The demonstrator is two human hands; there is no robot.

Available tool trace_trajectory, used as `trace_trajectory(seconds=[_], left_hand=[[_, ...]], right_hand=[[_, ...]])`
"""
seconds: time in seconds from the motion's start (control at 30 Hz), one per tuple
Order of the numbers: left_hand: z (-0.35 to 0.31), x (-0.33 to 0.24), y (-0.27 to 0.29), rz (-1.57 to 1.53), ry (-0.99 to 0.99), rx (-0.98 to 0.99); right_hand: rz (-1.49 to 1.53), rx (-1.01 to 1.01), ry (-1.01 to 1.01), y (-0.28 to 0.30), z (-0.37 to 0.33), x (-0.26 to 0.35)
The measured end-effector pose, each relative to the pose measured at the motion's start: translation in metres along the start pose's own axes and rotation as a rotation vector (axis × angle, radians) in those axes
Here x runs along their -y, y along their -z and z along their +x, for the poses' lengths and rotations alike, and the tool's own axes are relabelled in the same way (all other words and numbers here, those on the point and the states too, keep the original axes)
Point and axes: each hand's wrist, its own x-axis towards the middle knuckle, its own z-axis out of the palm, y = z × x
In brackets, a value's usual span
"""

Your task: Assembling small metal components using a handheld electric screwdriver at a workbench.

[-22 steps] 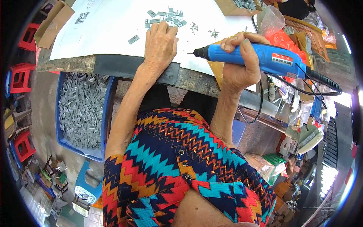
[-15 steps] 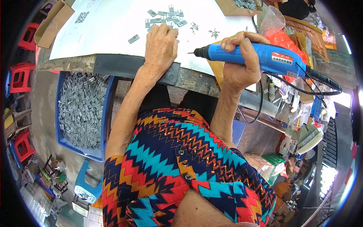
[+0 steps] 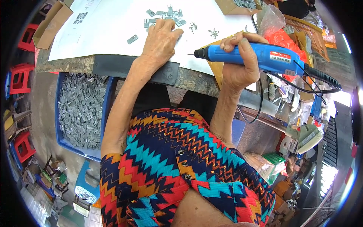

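My right hand [image 3: 242,60] is wrapped round a blue electric screwdriver [image 3: 236,53], held level above the table's front edge. Its thin bit points left, apart from any part. My left hand [image 3: 160,41] reaches over the near side of a cluster of small grey rectangular parts [image 3: 162,13], its fingers bent and the thumb apart. The fingertips touch or cover some of these parts; nothing shows in its grip. One grey part [image 3: 132,39] lies alone to the left. Two little heaps of tiny dark screws [image 3: 193,27] lie right of the cluster.
White paper [image 3: 102,34] covers the tabletop. Cardboard boxes stand at its left [image 3: 51,24] and far right. Below the left edge sits a blue crate [image 3: 59,113] full of grey parts. The screwdriver's black cord [image 3: 321,77] loops on the right. Red stools [image 3: 20,77] stand at far left.
My left hand has shifted slightly, its thumb moving out to the right from the fingers and its elbow swinging left. The right hand and screwdriver have barely moved.
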Motion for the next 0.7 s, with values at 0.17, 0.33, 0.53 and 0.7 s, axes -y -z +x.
trace_trajectory(seconds=[0.17,0.33,0.53,0.7], left_hand=[[-0.003,0.006,-0.001,0.023,-0.039,0.010],[-0.008,0.007,0.001,-0.120,-0.059,-0.030],[-0.020,0.000,0.011,-0.238,0.010,-0.022],[-0.027,-0.003,0.010,-0.276,0.108,-0.052]], right_hand=[[-0.025,-0.009,-0.036,0.001,-0.001,0.001],[-0.024,-0.013,-0.043,-0.003,-0.001,0.002],[-0.078,0.002,-0.072,-0.005,0.001,-0.002],[-0.114,0.048,-0.074,-0.022,0.008,-0.007]])
